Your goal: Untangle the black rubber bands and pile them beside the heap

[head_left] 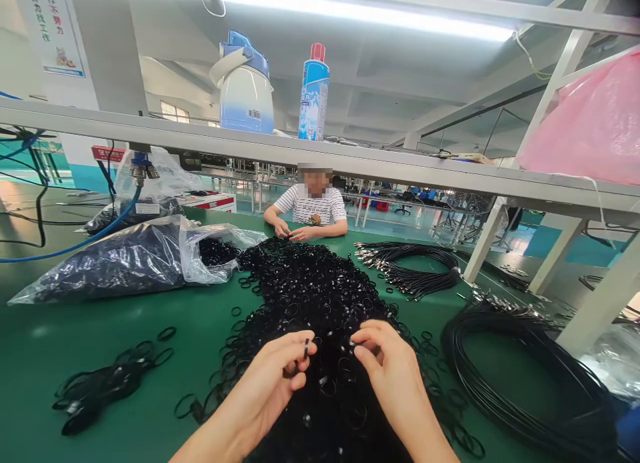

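Observation:
My left hand (pixel 273 383) hovers over a big heap of black rubber rings (pixel 310 296) on the green table (pixel 45 343). Its thumb and forefinger pinch one small black ring (pixel 306 349), held upright. My right hand (pixel 387 366) is beside it, fingers curled and pinching into the top of the heap; what it grips is too small to name. Loose rings lie scattered around the heap.
A small pile of rings (pixel 100 386) lies at the left. Clear bags of black parts (pixel 125 259) sit at the back left. Coiled black cables (pixel 515 376) and a cable bundle (pixel 410 266) are at the right. A person (pixel 310 209) works across the table. Bottles stand on a shelf above.

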`<state>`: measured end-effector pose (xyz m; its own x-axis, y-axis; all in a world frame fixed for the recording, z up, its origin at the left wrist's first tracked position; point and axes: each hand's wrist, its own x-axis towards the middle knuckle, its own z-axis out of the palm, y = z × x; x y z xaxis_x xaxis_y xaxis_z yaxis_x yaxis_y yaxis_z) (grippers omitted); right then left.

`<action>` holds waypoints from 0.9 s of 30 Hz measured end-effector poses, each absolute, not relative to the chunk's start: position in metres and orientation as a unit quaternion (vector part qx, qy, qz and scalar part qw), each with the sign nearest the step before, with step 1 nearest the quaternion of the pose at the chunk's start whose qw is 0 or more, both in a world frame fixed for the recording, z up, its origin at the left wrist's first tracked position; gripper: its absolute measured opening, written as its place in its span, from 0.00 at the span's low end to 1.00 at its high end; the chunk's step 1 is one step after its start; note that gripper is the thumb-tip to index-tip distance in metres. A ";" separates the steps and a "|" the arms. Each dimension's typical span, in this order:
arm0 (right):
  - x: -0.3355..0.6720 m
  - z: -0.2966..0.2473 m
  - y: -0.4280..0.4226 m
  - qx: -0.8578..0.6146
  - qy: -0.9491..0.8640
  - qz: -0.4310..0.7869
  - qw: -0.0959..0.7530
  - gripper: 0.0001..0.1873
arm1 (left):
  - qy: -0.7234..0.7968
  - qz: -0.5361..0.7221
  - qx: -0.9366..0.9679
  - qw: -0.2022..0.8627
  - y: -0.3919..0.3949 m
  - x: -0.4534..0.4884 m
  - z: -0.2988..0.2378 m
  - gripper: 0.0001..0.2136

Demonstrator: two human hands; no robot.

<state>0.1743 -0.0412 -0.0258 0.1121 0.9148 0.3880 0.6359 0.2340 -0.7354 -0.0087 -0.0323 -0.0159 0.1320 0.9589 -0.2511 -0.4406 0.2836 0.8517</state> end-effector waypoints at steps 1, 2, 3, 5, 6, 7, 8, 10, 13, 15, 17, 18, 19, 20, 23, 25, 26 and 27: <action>0.173 -0.026 -0.042 -0.600 -0.658 0.125 0.437 0.11 | 0.419 0.502 0.295 0.697 -0.033 -0.007 -0.015 0.10; 0.171 -0.025 -0.044 -0.596 -0.665 0.102 0.439 0.12 | 0.419 0.494 0.273 0.711 -0.034 -0.006 -0.013 0.12; 0.168 -0.023 -0.047 -0.586 -0.671 0.090 0.446 0.12 | 0.415 0.488 0.251 0.726 -0.035 -0.004 -0.012 0.13; 0.159 -0.019 -0.053 -0.550 -0.692 0.096 0.457 0.11 | 0.392 0.486 0.218 0.750 -0.037 -0.002 -0.011 0.14; 0.154 -0.016 -0.056 -0.529 -0.708 0.103 0.457 0.11 | 0.375 0.490 0.212 0.758 -0.037 -0.001 -0.011 0.14; 0.149 -0.014 -0.059 -0.508 -0.726 0.108 0.451 0.11 | 0.359 0.493 0.212 0.764 -0.037 -0.001 -0.012 0.14; 0.144 -0.013 -0.062 -0.493 -0.743 0.109 0.439 0.11 | 0.348 0.495 0.214 0.767 -0.038 -0.001 -0.012 0.15; 0.135 -0.014 -0.067 -0.480 -0.772 0.105 0.403 0.10 | 0.340 0.493 0.220 0.770 -0.039 0.000 -0.014 0.15; 0.128 -0.020 -0.068 -0.493 -0.788 0.094 0.358 0.10 | 0.342 0.483 0.233 0.772 -0.040 0.000 -0.015 0.17; 0.130 -0.023 -0.066 -0.504 -0.776 0.103 0.364 0.10 | 0.340 0.478 0.248 0.771 -0.040 -0.001 -0.013 0.17; 0.136 -0.023 -0.062 -0.521 -0.743 0.147 0.394 0.10 | 0.338 0.476 0.262 0.769 -0.040 -0.003 -0.011 0.17; 0.140 -0.023 -0.060 -0.530 -0.722 0.178 0.407 0.09 | 0.338 0.473 0.267 0.769 -0.040 -0.004 -0.009 0.17; 0.144 -0.021 -0.058 -0.539 -0.702 0.207 0.418 0.08 | 0.338 0.468 0.271 0.770 -0.039 -0.005 -0.008 0.17; 0.147 -0.020 -0.056 -0.545 -0.685 0.233 0.424 0.07 | 0.338 0.465 0.274 0.771 -0.039 -0.006 -0.008 0.17; 0.152 -0.017 -0.054 -0.548 -0.661 0.273 0.433 0.07 | 0.336 0.459 0.273 0.776 -0.038 -0.008 -0.009 0.17; 0.151 -0.016 -0.054 -0.544 -0.662 0.278 0.435 0.07 | 0.328 0.462 0.266 0.780 -0.037 -0.008 -0.010 0.17; 0.150 -0.016 -0.055 -0.540 -0.666 0.279 0.433 0.07 | 0.325 0.464 0.266 0.780 -0.037 -0.007 -0.011 0.17; 0.148 -0.016 -0.056 -0.536 -0.670 0.280 0.431 0.07 | 0.324 0.465 0.270 0.778 -0.038 -0.007 -0.011 0.17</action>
<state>0.1483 -0.0562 -0.0159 -0.0544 0.9595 0.2765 0.4764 0.2683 -0.8373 -0.0068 -0.0375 -0.0107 0.3573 0.8994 -0.2520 -0.5493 0.4206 0.7221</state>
